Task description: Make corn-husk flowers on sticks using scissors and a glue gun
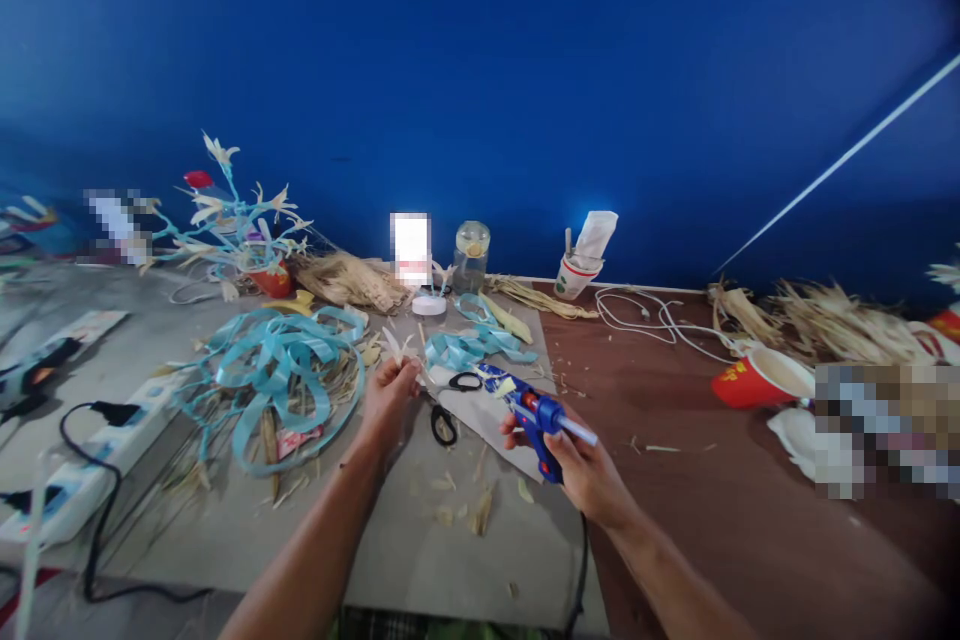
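Observation:
My left hand [388,392] is closed in a pinch on a small pale dried-leaf flower [397,345], held just above the table. My right hand [581,465] grips a blue hot glue gun [529,410] by its handle; the nozzle points left toward the flower and a clear glue stick pokes out at the back. Black-handled scissors [448,405] lie on the grey mat [420,540] between the two hands. A tangle of light blue ribbon [277,370] lies left of my left hand, with more ribbon [469,345] behind the gun.
A power strip [82,450] with a black cable sits at the left. A decorated branch in a red pot [240,230], dried husks [349,280], a glass jar [471,255], a paper cup [577,270], white cable [660,315] and a tipped red cup [757,378] line the back and right.

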`<state>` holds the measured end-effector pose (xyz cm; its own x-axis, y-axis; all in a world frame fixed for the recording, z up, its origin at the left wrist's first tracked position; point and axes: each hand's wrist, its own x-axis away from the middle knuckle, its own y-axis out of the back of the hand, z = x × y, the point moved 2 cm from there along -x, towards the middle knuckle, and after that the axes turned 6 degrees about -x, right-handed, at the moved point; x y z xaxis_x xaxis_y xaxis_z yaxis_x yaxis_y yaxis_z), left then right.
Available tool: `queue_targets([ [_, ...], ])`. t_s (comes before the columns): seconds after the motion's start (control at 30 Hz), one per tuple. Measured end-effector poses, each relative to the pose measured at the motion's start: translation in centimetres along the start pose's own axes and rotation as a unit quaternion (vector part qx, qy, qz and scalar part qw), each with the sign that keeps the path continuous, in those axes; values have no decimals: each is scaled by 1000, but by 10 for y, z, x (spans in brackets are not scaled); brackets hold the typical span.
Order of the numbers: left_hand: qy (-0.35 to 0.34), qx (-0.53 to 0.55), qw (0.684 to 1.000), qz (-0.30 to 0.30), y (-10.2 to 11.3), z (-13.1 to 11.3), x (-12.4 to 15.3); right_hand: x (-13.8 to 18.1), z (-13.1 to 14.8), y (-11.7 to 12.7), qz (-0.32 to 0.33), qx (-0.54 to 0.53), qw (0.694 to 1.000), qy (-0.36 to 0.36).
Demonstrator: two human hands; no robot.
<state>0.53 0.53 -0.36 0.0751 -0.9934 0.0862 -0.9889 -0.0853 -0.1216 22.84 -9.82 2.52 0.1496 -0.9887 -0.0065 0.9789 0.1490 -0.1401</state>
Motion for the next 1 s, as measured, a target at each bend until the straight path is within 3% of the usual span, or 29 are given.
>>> queue_targets([
  [0.17, -6, -7, 1000, -5, 4, 2, -2, -24, 7, -26, 74, -142, 987, -11],
  [0.27, -1, -20, 1000, -11, 6, 2, -4, -31, -1, -33, 111, -157, 981, -39],
  [0.37, 2, -46, 999, -11, 6, 1, -4, -32, -14, -31, 111, -158, 981, -15],
  [0.5, -5, -96, 995, -6, 4, -2, -2, -28, -24, -25, 103, -92, 990, 30],
  [0.67, -14, -126, 992, -6, 3, -8, 0, -27, -15, -26, 115, 10, 992, 59],
  [0.87, -20, -115, 993, 1, 4, -9, 1, -28, -12, -28, 116, 109, 981, 109],
  [1.0, -17, -110, 994, 1, 4, -10, 1, -27, -19, -26, 90, 161, 964, 192],
])
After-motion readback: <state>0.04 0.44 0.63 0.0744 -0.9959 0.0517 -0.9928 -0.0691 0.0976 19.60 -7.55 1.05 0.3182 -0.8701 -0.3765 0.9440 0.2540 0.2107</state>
